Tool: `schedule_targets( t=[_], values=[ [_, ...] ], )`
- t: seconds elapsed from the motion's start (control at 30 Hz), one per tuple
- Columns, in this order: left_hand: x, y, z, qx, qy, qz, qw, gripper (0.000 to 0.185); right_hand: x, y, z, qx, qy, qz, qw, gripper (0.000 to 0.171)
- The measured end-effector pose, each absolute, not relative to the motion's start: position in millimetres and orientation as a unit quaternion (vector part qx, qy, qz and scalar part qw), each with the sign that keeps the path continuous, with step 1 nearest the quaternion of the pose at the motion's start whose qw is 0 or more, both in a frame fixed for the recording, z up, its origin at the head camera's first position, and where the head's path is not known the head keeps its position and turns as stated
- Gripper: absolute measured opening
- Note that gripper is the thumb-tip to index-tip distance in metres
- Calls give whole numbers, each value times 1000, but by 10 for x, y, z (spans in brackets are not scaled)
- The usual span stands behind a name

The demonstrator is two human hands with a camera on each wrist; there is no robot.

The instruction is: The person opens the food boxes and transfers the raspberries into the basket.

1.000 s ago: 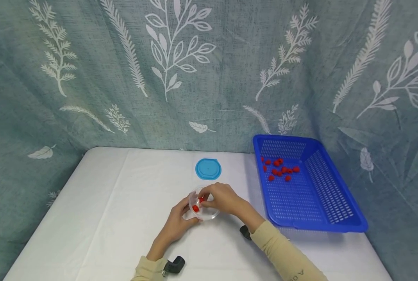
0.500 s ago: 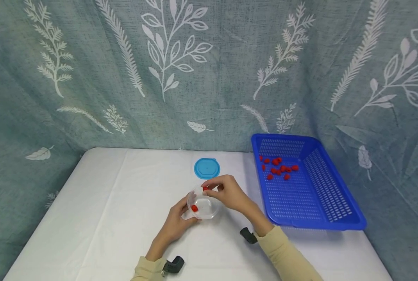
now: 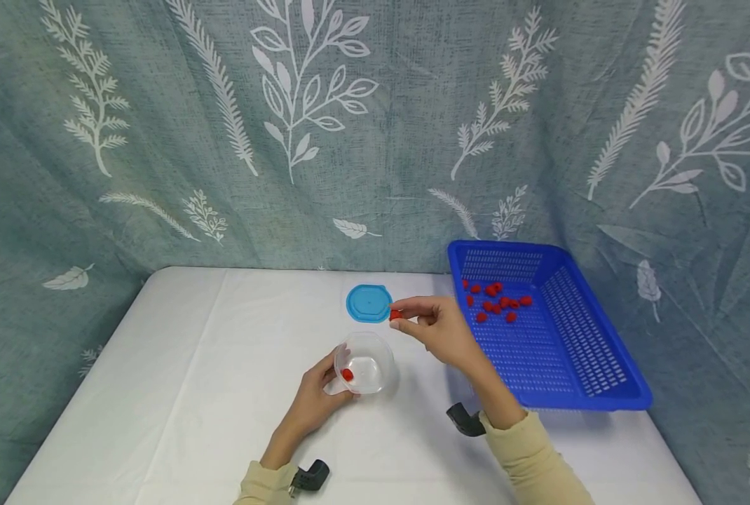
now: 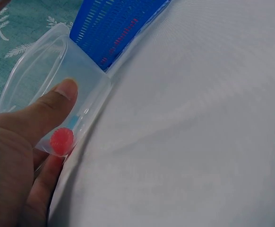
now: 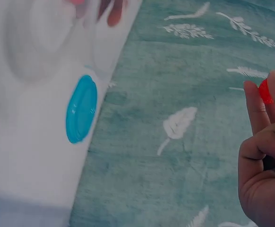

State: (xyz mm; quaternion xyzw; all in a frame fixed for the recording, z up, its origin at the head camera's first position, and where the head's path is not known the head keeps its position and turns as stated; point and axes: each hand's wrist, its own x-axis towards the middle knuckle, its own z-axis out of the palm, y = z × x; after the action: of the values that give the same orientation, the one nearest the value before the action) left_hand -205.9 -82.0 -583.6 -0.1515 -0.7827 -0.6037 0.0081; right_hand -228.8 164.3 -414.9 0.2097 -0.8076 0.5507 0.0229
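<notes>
A clear plastic cup (image 3: 365, 365) stands on the white table with one red berry (image 3: 347, 374) inside. My left hand (image 3: 317, 396) grips the cup's side; in the left wrist view the thumb (image 4: 47, 113) presses the cup wall (image 4: 83, 71) just above the berry (image 4: 62, 140). My right hand (image 3: 434, 326) is raised between the cup and the blue basket (image 3: 602, 393), pinching a second red berry (image 3: 395, 315) at its fingertips. The right wrist view shows that berry (image 5: 265, 91) between the fingers.
The blue basket holds several red berries (image 3: 495, 301) at its far end. A round blue lid (image 3: 369, 303) lies flat behind the cup, also visible as the lid (image 5: 81, 109) in the right wrist view. A leaf-patterned curtain hangs behind the table.
My right hand has lifted a red berry out of the cup and moved it up and to the right, toward the basket. The left hand keeps its hold on the cup.
</notes>
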Motion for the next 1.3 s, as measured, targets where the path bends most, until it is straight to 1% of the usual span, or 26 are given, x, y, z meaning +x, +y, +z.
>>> schedule_targets(
  t=[0.23,0.37,0.53,0.63,0.7,0.87,1.03,1.3],
  values=[
    [-2071,-806,-5826,-155,-777,-610,11,93,-2330,1978,-3866,197,-813,543,68,19],
    [-2074,-807,-5833,-158,-781,-604,10,93,-2398,2194,-3773,175,-822,534,89,18],
    [-2061,-821,-5835,-158,-785,-599,18,91,-2553,2481,-3757,150,-827,526,127,24],
    [-2058,-824,-5831,-152,-785,-600,13,92,-2668,2672,-3795,130,-835,510,160,29],
    [-2055,-822,-5831,-148,-787,-599,11,92,-2739,2809,-3837,113,-841,501,171,32],
    [-2047,-805,-5837,-154,-787,-598,13,91,-2903,3152,-3977,67,-854,489,166,40],
    [-2028,-809,-5850,-146,-789,-597,11,90,-3038,3390,-4116,27,-872,460,164,41],
    [-2033,-805,-5870,-142,-788,-599,12,90,-3154,3697,-4383,17,-897,411,159,33]
  ],
)
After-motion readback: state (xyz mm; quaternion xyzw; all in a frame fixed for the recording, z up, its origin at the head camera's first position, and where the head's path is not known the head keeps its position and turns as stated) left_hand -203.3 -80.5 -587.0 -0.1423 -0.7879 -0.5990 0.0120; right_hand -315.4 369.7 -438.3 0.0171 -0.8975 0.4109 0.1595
